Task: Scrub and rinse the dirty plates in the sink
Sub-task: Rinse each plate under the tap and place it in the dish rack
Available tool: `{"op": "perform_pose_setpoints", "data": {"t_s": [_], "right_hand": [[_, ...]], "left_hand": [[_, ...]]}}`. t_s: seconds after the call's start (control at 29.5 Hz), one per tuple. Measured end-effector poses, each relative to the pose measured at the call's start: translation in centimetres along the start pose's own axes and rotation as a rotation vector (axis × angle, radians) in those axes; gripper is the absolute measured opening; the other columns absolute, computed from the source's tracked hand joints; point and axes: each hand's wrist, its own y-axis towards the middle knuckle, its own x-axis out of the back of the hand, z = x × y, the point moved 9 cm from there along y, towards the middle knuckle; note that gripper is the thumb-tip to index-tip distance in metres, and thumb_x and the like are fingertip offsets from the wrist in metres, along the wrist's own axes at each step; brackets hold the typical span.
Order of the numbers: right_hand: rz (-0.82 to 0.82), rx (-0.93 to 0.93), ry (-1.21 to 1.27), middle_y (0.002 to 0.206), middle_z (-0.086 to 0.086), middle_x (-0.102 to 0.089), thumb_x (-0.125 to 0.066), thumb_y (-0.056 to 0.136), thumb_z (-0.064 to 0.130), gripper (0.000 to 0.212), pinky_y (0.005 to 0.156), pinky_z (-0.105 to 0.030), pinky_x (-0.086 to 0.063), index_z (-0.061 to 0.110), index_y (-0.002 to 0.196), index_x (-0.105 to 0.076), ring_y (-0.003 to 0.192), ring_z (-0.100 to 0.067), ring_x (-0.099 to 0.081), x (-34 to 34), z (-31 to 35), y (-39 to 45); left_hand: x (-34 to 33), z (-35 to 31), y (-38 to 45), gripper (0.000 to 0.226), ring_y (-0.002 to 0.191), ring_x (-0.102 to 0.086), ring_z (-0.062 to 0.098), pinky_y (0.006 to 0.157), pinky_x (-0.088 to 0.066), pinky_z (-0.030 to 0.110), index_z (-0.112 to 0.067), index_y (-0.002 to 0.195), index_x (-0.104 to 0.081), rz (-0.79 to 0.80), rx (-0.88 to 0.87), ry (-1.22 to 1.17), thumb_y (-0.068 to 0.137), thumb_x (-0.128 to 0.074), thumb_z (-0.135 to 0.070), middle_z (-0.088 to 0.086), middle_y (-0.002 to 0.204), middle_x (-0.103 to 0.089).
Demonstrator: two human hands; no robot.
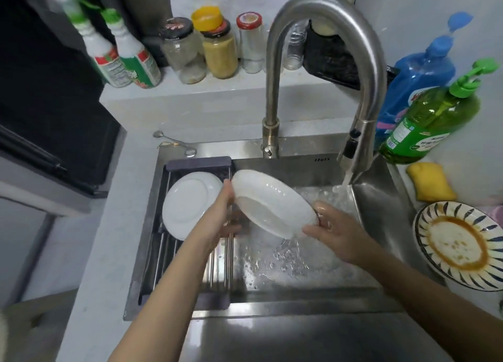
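I see the sink (381,214) with water running from the faucet (324,62) into its right side. A rack (198,163) spans its left, bearing a clean plate (187,203). Over the basin I hold a tilted white plate (272,203): left hand (220,220) grips its left rim, right hand (330,232) pinches its lower right rim. A dirty striped plate (460,243) sits on the right counter.

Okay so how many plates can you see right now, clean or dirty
3. A white plate is held tilted over the sink by both hands; another white plate lies on the drying rack; a dirty striped plate sits on the right counter. More may be hidden underneath.
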Motion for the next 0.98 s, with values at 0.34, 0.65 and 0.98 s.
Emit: {"op": "perform_pose_setpoints", "data": {"t_s": [0.34,0.65,0.98], "right_hand": [[0.050,-0.277,0.818,0.111,-0.012,-0.065,-0.056,0.092,0.009,0.030,0.070,-0.028,-0.056,0.006,0.122,-0.055,0.090,-0.020,-0.064,-5.9,2.2,8.3],[-0.011,-0.408,0.441,0.115,-0.004,-0.065,-0.059,0.093,0.015,0.040,0.091,-0.047,-0.052,0.014,0.133,-0.055,0.107,-0.023,-0.060,-13.8,0.1,14.2],[0.012,-0.478,0.283,0.123,-0.010,-0.060,-0.068,0.086,0.021,0.049,0.097,-0.048,-0.048,0.019,0.133,-0.055,0.113,-0.029,-0.057,-17.2,-2.9,15.5]], "left_hand": [[9.3,-2.7,-1.0,0.039,0.107,-0.056,0.018,0.078,-0.045,0.025,-0.024,0.135,-0.052,-0.335,-0.283,0.153,0.097,-0.054,-0.025,0.002,0.117,-0.061],[17.1,2.1,1.2,0.034,0.107,-0.059,0.029,0.090,-0.049,0.037,-0.005,0.122,-0.059,-0.599,-0.092,0.141,0.093,-0.058,-0.024,0.012,0.116,-0.064],[19.0,5.4,3.9,0.045,0.114,-0.057,0.034,0.099,-0.046,0.048,-0.007,0.132,-0.052,-0.627,0.036,0.203,0.093,-0.058,-0.029,0.015,0.124,-0.061]]}}
